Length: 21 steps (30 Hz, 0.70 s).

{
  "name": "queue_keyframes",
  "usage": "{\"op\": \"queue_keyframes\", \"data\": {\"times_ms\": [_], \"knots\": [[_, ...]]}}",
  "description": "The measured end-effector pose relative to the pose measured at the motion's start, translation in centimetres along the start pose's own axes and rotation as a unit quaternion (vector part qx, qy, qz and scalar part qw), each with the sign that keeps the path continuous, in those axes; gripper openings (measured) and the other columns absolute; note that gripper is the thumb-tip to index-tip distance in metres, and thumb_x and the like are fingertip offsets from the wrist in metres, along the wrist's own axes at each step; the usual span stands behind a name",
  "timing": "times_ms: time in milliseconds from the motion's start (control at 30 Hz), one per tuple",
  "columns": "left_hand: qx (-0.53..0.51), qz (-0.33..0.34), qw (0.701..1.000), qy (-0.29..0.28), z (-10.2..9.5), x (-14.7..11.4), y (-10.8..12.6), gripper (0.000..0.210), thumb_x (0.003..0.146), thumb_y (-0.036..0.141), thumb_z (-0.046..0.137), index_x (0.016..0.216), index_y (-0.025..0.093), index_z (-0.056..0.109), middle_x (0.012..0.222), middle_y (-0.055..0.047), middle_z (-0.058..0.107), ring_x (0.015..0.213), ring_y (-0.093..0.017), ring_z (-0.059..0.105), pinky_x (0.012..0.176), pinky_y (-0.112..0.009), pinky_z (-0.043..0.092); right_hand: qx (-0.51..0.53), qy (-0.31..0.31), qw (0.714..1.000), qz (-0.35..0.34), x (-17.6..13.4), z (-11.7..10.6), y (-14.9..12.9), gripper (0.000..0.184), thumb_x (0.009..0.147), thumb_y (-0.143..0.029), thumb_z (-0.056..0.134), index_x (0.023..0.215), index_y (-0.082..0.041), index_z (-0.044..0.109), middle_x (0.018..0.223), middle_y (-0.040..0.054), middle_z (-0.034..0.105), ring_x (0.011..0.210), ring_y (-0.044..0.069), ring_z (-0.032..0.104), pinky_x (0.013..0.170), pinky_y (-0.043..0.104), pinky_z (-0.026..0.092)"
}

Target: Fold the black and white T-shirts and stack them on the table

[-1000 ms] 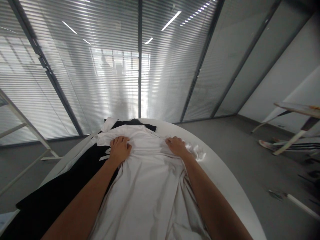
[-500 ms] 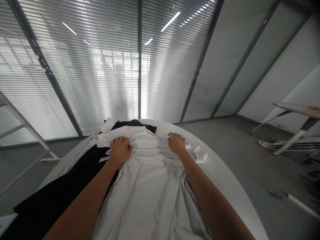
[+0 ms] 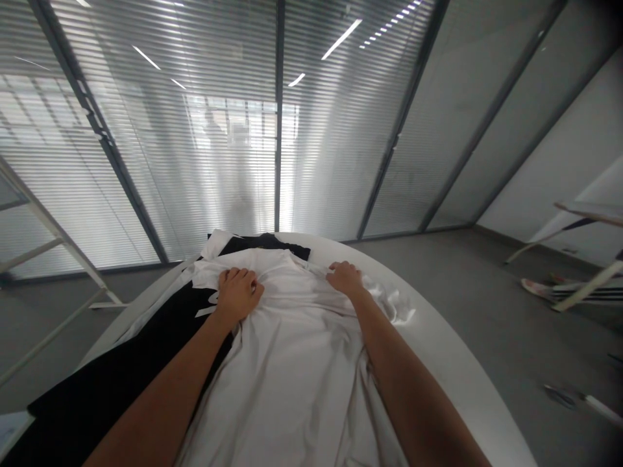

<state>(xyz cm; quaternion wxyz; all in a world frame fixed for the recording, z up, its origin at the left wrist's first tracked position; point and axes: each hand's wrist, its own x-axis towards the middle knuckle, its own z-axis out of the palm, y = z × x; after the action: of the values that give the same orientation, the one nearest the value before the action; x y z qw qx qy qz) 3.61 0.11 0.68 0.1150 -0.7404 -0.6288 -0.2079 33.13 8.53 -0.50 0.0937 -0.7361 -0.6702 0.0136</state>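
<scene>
A wrinkled white shirt (image 3: 292,363) lies spread on a round white table (image 3: 452,363), its top end toward the far edge. My left hand (image 3: 239,295) has curled fingers gripping the cloth near the shirt's upper left side. On the opposite side, my right hand (image 3: 344,279) pinches the fabric, its fingertips bent into it. Bunched white cloth (image 3: 394,305) lies just right of that hand. Beneath the shirt and to its left is a black garment (image 3: 131,363) with white print, partly covered by my left forearm.
A glass partition with blinds (image 3: 233,130) stands behind the table. At left is a white metal frame (image 3: 63,240). To the right, a wooden-topped table (image 3: 591,214) stands near a person's foot and striped trouser leg (image 3: 584,290). Scissors (image 3: 559,394) lie on the floor.
The view has turned slightly left, so the surroundings sit further right. Both hands stay at nearly the same places on the shirt; the left fingers look a little more curled.
</scene>
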Motion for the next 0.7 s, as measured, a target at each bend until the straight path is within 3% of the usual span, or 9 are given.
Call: {"op": "queue_keyframes", "data": {"times_ms": [133, 267, 367, 467, 600, 700], "knots": [[0.021, -0.025, 0.999, -0.005, -0.8, 1.9, -0.1, 0.021, 0.087, 0.030, 0.045, 0.080, 0.019, 0.061, 0.088, -0.008, 0.069, 0.095, -0.028, 0.056, 0.093, -0.047, 0.031, 0.043, 0.024, 0.999, 0.021, 0.6, -1.2, 0.4, 0.030, 0.080, -0.031, 0.056, 0.107, -0.025, 0.068, 0.111, 0.0101, 0.062, 0.108, 0.030, 0.057, 0.093, 0.046, 0.041], [0.015, -0.054, 0.998, 0.003, -1.1, 5.9, 0.0, 0.024, 0.087, 0.028, 0.045, 0.099, 0.020, 0.064, 0.102, -0.010, 0.068, 0.102, -0.029, 0.056, 0.089, -0.045, 0.037, 0.090, 0.081, 0.992, 0.015, 0.8, -1.5, 0.2, 0.023, 0.084, -0.031, 0.054, 0.101, -0.023, 0.066, 0.105, 0.0094, 0.064, 0.102, 0.027, 0.059, 0.088, 0.040, 0.043], [-0.007, -0.053, 0.999, 0.002, -0.2, 9.2, 0.8, 0.032, 0.091, 0.032, 0.040, 0.111, 0.022, 0.064, 0.113, -0.010, 0.066, 0.109, -0.030, 0.054, 0.088, -0.044, 0.040, 0.126, 0.137, 0.982, 0.006, 0.8, -1.3, 0.1, 0.021, 0.087, -0.030, 0.051, 0.102, -0.021, 0.064, 0.102, 0.0086, 0.063, 0.095, 0.023, 0.060, 0.084, 0.033, 0.043], [-0.013, -0.025, 0.998, -0.053, 1.2, 11.9, 1.9, 0.041, 0.094, 0.039, 0.035, 0.118, 0.022, 0.063, 0.115, -0.013, 0.066, 0.112, -0.033, 0.053, 0.091, -0.049, 0.039, 0.159, 0.177, 0.971, 0.020, 0.8, -1.1, 0.2, 0.020, 0.089, -0.032, 0.051, 0.102, -0.021, 0.063, 0.102, 0.0083, 0.062, 0.091, 0.020, 0.061, 0.082, 0.030, 0.043], [-0.035, -0.017, 0.990, -0.138, 2.9, 13.6, 2.6, 0.037, 0.089, 0.044, 0.045, 0.101, 0.022, 0.071, 0.113, -0.013, 0.067, 0.118, -0.037, 0.050, 0.096, -0.056, 0.034, 0.197, 0.192, 0.959, 0.074, 1.0, -0.7, 0.8, 0.026, 0.090, -0.040, 0.051, 0.103, -0.020, 0.062, 0.105, 0.0100, 0.063, 0.091, 0.021, 0.062, 0.082, 0.031, 0.044], [-0.057, -0.028, 0.989, -0.131, 3.7, 14.0, 2.4, 0.031, 0.090, 0.038, 0.043, 0.096, 0.024, 0.070, 0.110, -0.009, 0.069, 0.114, -0.032, 0.054, 0.096, -0.050, 0.037, 0.243, 0.151, 0.953, 0.096, 1.6, 0.0, 1.2, 0.028, 0.088, -0.040, 0.053, 0.103, -0.019, 0.064, 0.099, 0.0106, 0.067, 0.092, 0.023, 0.064, 0.083, 0.033, 0.046]]}}
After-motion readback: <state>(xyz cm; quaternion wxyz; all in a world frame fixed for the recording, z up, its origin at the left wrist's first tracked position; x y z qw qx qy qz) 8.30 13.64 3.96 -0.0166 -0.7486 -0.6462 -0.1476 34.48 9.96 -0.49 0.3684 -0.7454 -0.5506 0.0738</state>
